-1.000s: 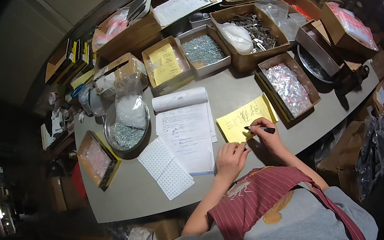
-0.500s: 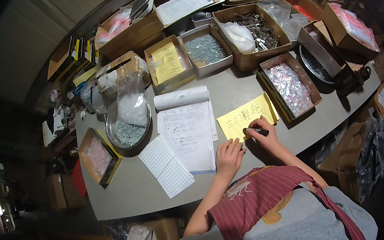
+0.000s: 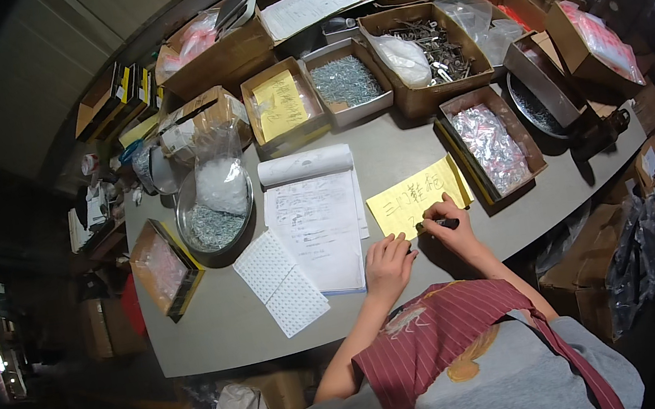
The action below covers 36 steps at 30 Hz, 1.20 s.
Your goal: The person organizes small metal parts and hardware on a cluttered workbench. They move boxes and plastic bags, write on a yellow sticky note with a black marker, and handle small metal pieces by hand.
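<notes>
Marker (image 3: 449,223) btwn R fingers (image 3: 434,212), over yellow paper (image 3: 399,204); L hand (image 3: 389,266) prob. touching.

Large handwritten characters (image 3: 412,195) mark the yellow sheet (image 3: 394,223); writing (image 3: 307,206) on the notepad (image 3: 327,263) seems illegibly small.

Yellow paper (image 3: 404,201); striped maroon apron (image 3: 425,333)

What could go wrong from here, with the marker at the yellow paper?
The right hand holds a black marker just below the large characters on the yellow paper; brushing upward might smear them if the ink is wet.

The left hand is only at the paper's lower edge, so the sheet could shift during a stroke.

A clear plastic bag sits on small metal parts in the round metal bowl; a bump might topple it and scatter pieces.
</notes>
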Motion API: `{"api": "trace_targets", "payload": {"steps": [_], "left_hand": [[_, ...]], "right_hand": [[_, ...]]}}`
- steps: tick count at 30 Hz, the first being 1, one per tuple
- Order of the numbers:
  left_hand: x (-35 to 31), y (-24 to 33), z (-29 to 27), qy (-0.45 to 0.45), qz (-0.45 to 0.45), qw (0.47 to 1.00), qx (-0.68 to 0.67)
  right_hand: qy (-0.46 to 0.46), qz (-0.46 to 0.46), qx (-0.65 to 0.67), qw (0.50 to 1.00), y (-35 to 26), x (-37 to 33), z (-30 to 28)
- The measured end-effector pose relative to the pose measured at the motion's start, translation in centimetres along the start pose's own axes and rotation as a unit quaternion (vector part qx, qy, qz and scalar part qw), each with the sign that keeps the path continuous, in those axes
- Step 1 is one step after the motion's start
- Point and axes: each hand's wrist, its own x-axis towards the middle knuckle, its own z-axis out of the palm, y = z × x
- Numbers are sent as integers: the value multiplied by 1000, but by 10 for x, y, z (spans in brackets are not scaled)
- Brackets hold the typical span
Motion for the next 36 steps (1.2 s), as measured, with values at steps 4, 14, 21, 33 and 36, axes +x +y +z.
{"api": "trace_targets", "payload": {"steps": [4,14,21,33,36], "left_hand": [[3,2,-3,3,3,1000,-1],[-1,1,-2,-15,-17,999,25],[0,0,-1,-33,-24,999,18],[-2,-1,1,-36,-29,999,21],[-2,-1,1,-35,-29,999,22]], "right_hand": [[35,67,46,996,-9,1,-2],[41,61,6,997,-10,2,-6],[72,76,1,994,1,2,-13],[104,57,2,993,-2,8,-21],[98,65,-30,993,2,7,-30]]}}
